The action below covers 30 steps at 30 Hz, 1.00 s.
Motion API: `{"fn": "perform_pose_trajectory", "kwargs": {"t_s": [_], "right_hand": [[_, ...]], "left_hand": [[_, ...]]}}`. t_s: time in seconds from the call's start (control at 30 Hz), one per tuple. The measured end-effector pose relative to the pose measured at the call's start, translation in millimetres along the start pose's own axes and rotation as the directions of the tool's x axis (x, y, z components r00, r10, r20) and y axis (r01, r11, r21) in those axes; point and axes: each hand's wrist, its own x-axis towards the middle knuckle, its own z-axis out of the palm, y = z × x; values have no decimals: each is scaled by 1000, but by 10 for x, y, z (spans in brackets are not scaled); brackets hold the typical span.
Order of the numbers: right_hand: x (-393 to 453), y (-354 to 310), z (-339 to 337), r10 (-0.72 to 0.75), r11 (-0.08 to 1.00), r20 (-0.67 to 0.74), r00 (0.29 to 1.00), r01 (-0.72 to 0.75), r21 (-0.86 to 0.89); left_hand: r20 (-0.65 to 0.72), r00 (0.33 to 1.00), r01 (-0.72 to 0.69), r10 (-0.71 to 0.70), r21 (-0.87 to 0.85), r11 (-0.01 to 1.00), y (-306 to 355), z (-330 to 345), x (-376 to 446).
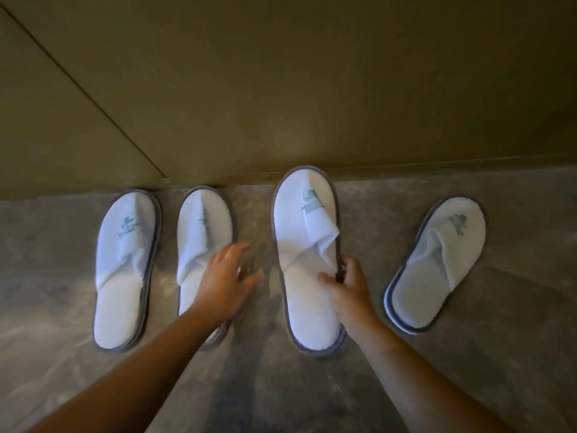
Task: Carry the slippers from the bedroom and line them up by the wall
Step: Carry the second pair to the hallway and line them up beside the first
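Several white slippers with grey edging lie on the grey floor, toes toward the wall (312, 89). The leftmost slipper (125, 270) and the second slipper (203, 232) sit close together with toes at the wall. My left hand (228, 276) hovers over the second slipper's right edge, fingers spread, holding nothing. My right hand (346, 285) pinches the right rim of the third slipper (303, 245), whose toe touches the wall. The fourth slipper (437, 267) lies at the right, angled and a little away from the wall.
The olive wall has a corner seam (93, 107) running diagonally down to the leftmost slipper. Bare grey floor (281, 395) stretches toward me and to the right of the fourth slipper.
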Motion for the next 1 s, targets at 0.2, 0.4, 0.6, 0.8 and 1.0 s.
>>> {"fn": "perform_pose_trajectory", "kwargs": {"t_s": [0.2, 0.4, 0.6, 0.8, 1.0], "right_hand": [[97, 206, 463, 73, 996, 22, 997, -72, -53], [138, 278, 477, -54, 915, -112, 992, 4, -403], [-72, 398, 733, -137, 681, -55, 989, 54, -730], [-94, 475, 961, -135, 602, -89, 987, 10, -798], [-87, 492, 1050, -153, 633, -119, 981, 4, -774]], "left_hand": [[45, 999, -24, 13, 255, 967, -732, -33, -21], [168, 985, -109, 42, 407, 907, -924, 85, -37], [197, 980, -109, 25, 432, 895, -984, 124, -28], [204, 978, -123, 35, 434, 893, -1004, 129, -11], [208, 978, -119, 32, 418, 901, -999, 121, -6]]}}
